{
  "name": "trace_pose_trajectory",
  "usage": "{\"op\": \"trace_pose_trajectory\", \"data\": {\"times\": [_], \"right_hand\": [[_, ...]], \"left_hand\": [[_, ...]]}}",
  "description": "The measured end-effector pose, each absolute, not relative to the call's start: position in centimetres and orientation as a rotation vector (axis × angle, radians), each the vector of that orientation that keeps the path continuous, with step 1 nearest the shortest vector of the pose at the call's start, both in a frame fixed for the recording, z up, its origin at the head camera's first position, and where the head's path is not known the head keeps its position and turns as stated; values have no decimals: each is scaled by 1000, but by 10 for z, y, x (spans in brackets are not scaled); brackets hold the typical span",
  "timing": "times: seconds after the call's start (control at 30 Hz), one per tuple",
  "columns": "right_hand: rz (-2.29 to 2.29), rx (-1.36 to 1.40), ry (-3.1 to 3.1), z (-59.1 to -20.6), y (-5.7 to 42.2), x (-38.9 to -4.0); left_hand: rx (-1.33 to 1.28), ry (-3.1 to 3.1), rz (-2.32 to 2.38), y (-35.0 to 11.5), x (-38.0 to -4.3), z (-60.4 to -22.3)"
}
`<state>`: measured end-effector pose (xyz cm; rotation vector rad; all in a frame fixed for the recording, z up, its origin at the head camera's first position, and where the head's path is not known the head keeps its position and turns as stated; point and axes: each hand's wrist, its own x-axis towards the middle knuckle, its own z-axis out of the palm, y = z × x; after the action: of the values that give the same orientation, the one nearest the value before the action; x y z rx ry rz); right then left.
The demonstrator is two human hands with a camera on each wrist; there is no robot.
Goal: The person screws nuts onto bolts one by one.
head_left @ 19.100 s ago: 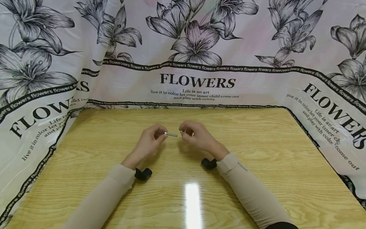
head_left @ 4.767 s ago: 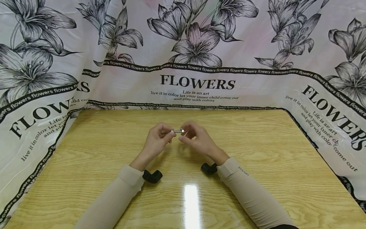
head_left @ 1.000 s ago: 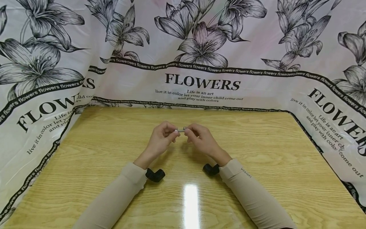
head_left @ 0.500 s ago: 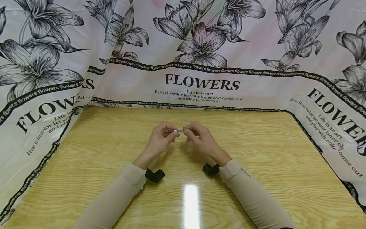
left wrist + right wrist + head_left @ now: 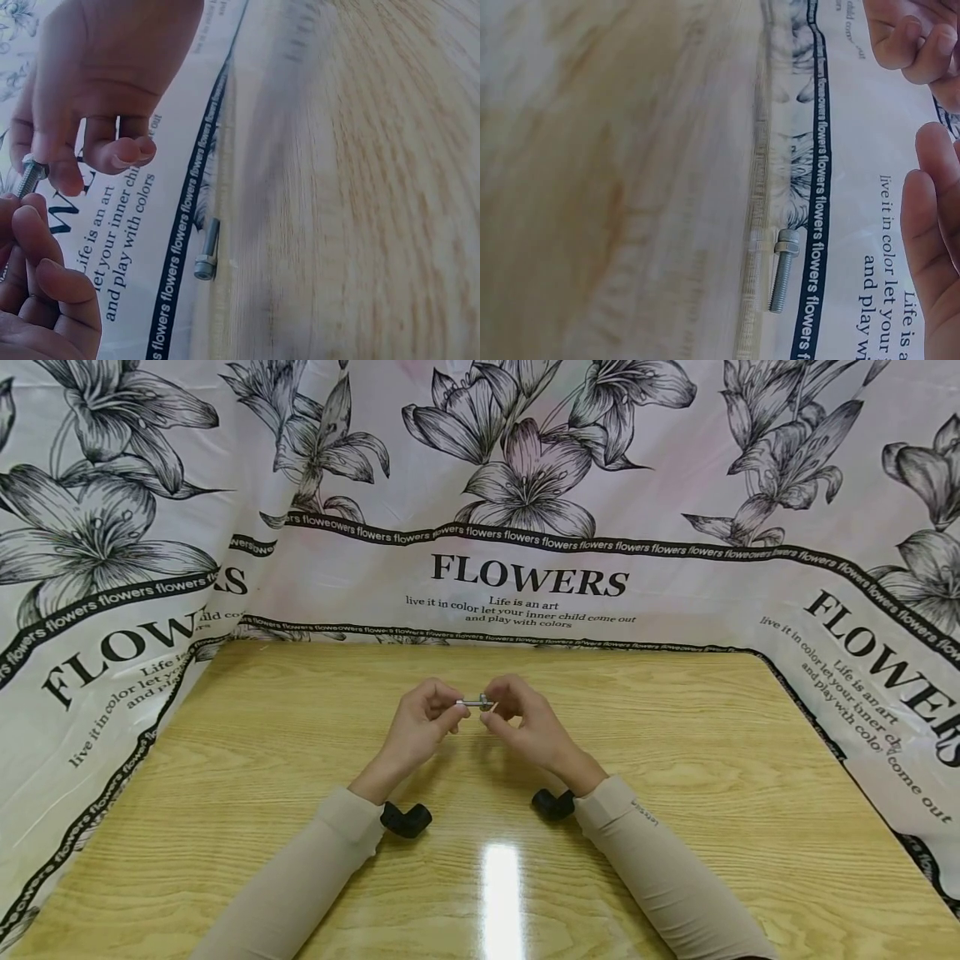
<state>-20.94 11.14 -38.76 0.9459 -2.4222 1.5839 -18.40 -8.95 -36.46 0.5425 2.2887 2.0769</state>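
Observation:
In the head view my left hand [image 5: 417, 720] pinches a silver bolt [image 5: 470, 703] by its left end, above the table. A small nut [image 5: 483, 702] sits on the bolt's right part. My right hand [image 5: 528, 720] is at that end, its thumb and index finger parted around the nut. The left wrist view shows the bolt's thread [image 5: 30, 176] and the nut [image 5: 35, 161] by the right hand's fingertips; whether they touch cannot be told. Another bolt [image 5: 208, 251], [image 5: 782, 277] with a nut near its head lies on the table in both wrist views; the head view does not show it.
A yellow wood-grain table [image 5: 675, 760] lies below both hands. Flower-print cloth [image 5: 525, 585] hangs along its back and sides. Black curved pieces stick out at the left cuff [image 5: 407, 820] and the right cuff [image 5: 553, 804]. Light reflects off the tabletop near the front.
Half a second ago the right thumb and index finger pinched the bolt's right end; now they have parted and more of the nut shows. The left hand keeps its hold, almost still.

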Motion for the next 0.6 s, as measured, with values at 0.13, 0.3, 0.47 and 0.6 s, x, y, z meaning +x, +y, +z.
{"op": "trace_pose_trajectory", "data": {"times": [0.13, 0.3, 0.47, 0.6], "right_hand": [[1571, 940, -2422, -389, 111, -210], [1523, 913, -2456, -392, 113, -211], [1519, 906, -2444, -392, 114, -213], [1528, 948, -2415, -374, 109, -200]], "left_hand": [[556, 2302, 2060, -89, -180, -358], [569, 2295, 2074, -90, -190, -374], [567, 2301, 2087, -90, -195, -383], [586, 2309, 2084, -90, -196, -384]]}}
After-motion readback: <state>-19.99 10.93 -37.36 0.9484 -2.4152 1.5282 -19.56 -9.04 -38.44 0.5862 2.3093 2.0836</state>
